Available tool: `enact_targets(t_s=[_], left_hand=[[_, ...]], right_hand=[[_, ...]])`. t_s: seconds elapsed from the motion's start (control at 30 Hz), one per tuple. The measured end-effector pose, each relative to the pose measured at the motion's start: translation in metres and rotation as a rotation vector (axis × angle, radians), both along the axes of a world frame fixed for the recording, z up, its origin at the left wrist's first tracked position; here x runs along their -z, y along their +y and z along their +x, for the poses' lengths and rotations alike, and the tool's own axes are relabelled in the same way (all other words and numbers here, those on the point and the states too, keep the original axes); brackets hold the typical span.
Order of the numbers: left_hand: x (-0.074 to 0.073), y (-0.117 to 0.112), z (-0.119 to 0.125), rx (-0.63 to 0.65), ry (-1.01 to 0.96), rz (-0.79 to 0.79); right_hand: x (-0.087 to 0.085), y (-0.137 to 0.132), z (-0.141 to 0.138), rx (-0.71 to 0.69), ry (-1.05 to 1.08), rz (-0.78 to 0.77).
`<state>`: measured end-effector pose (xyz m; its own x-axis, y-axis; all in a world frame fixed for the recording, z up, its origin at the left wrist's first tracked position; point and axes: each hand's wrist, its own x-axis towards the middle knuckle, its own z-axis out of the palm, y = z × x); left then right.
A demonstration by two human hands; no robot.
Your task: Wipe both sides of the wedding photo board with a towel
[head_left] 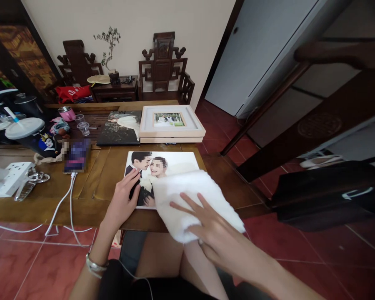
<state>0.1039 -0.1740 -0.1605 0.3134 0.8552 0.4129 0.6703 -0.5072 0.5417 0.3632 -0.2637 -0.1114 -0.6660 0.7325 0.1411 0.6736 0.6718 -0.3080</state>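
The white, fluffy towel (193, 196) lies at lower centre of the frame. It covers the right half of a flat, frameless wedding photo panel (178, 160), and its near end droops over the front edge of the brown wooden table (106, 179). It looks soft, light and limp, so it would probably bunch under a sideways push unless pressed flat. The right hand (206, 225) does just that: palm down, fingers spread, gripping nothing.

The left hand (123, 200) rests flat with fingers apart on the panel's lower left corner. The panel looks thin and stiff, with a smooth face that would likely slide on the wood and mark easily. Its edges seem the safest hold.

Room is tight. The panel's right and near sides sit close to the table's corner, with red floor tiles below. Just behind it, at upper centre, are a pale wood-framed picture (171, 121) and a dark unframed print (120, 127). To the left there is open wood as far as a phone (77, 156) and its white cable (65, 196).
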Motion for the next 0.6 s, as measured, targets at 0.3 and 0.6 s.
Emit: enact_targets(t_s=[0.3,0.6], left_hand=[[-0.001,0.0,0.0,0.008,-0.005,0.001],[0.002,0.0,0.0,0.006,-0.005,0.011]], right_hand=[[0.003,0.133,-0.016,0.187,-0.047,0.035],[0.006,0.062,-0.028,0.103,-0.046,0.041]])
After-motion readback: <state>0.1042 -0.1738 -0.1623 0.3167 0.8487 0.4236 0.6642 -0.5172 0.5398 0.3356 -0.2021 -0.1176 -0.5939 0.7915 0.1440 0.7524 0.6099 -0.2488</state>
